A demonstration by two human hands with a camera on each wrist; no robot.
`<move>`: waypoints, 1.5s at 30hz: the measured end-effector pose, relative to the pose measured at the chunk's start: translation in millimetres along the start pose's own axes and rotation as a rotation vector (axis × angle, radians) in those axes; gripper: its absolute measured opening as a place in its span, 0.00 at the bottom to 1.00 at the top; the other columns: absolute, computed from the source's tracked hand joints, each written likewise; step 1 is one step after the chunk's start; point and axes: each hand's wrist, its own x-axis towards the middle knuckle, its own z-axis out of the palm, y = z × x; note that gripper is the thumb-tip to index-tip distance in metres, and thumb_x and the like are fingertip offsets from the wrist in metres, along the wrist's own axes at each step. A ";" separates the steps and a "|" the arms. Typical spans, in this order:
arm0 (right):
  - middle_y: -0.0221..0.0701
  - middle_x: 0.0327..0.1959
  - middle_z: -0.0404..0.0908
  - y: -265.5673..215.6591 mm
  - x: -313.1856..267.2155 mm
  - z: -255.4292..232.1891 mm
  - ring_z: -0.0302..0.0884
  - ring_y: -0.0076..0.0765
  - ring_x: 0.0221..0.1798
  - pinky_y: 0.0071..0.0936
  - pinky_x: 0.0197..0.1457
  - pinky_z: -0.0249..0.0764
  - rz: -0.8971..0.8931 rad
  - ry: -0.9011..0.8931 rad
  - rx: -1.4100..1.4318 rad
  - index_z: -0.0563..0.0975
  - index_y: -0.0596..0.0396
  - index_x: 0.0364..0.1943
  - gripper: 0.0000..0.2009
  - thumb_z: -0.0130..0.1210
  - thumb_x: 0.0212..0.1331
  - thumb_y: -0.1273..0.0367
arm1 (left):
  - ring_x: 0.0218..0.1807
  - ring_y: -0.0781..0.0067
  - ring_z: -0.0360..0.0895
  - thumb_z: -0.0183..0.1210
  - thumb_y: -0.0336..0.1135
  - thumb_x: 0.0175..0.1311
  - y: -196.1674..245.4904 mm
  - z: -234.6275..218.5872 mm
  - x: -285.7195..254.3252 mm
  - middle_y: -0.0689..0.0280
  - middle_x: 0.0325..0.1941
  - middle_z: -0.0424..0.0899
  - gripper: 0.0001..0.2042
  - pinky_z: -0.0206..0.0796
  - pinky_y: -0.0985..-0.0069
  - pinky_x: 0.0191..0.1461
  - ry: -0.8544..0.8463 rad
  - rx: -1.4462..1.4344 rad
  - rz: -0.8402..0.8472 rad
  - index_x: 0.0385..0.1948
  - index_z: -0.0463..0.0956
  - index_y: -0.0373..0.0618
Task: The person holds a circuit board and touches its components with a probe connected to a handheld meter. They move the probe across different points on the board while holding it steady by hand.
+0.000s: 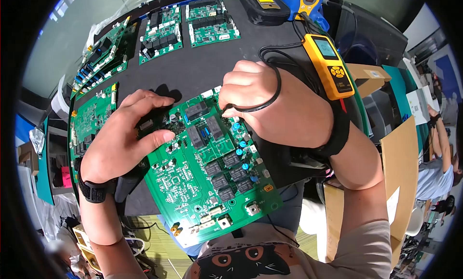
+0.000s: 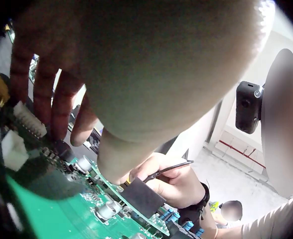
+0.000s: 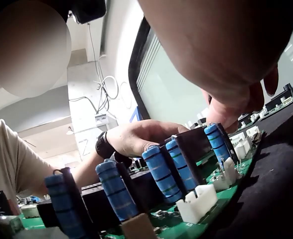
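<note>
A large green circuit board (image 1: 207, 175) lies tilted on the black mat (image 1: 193, 69) in front of me. My left hand (image 1: 156, 120) grips its upper left edge, fingers curled over the rim and thumb pressed on top. My right hand (image 1: 230, 108) is closed in a fist at the board's upper right and pinches a thin black probe (image 2: 169, 169) against the board. The probe's black cable (image 1: 270, 93) loops over that hand. A yellow meter (image 1: 330, 67) rests by my right wrist. The right wrist view shows blue cylindrical parts (image 3: 161, 172) standing in a row on the board.
Several more green boards (image 1: 161, 33) (image 1: 212, 19) (image 1: 101, 57) (image 1: 89, 120) lie along the mat's far and left edges. A blue and yellow clamp meter (image 1: 308, 2) sits at the top. A cardboard box (image 1: 400, 168) stands to my right, with another person (image 1: 434, 168) beyond.
</note>
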 end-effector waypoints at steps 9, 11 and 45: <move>0.30 0.34 0.78 0.7 1.2 -2.5 0.77 0.41 0.44 0.36 0.45 0.77 -0.075 -0.070 -0.114 0.78 0.54 0.32 0.05 0.58 0.49 0.74 | 0.67 0.54 0.74 0.70 0.37 0.65 0.9 -2.8 -0.1 0.53 0.59 0.78 0.26 0.62 0.64 0.73 -0.033 -0.038 -0.067 0.62 0.77 0.33; 0.30 0.34 0.78 0.2 0.4 -2.5 0.76 0.41 0.43 0.35 0.45 0.77 -0.075 -0.051 -0.111 0.79 0.54 0.31 0.04 0.58 0.49 0.74 | 0.67 0.54 0.74 0.70 0.38 0.65 1.9 -3.0 0.7 0.53 0.59 0.78 0.26 0.63 0.64 0.73 -0.041 -0.040 -0.060 0.61 0.77 0.33; 0.29 0.40 0.80 -1.8 -0.2 -6.8 0.77 0.38 0.45 0.32 0.53 0.76 -0.087 -0.161 -0.086 0.82 0.56 0.34 0.07 0.57 0.51 0.74 | 0.63 0.53 0.75 0.71 0.36 0.65 -1.9 1.6 0.7 0.56 0.59 0.78 0.24 0.74 0.64 0.62 -0.007 0.041 0.001 0.61 0.78 0.40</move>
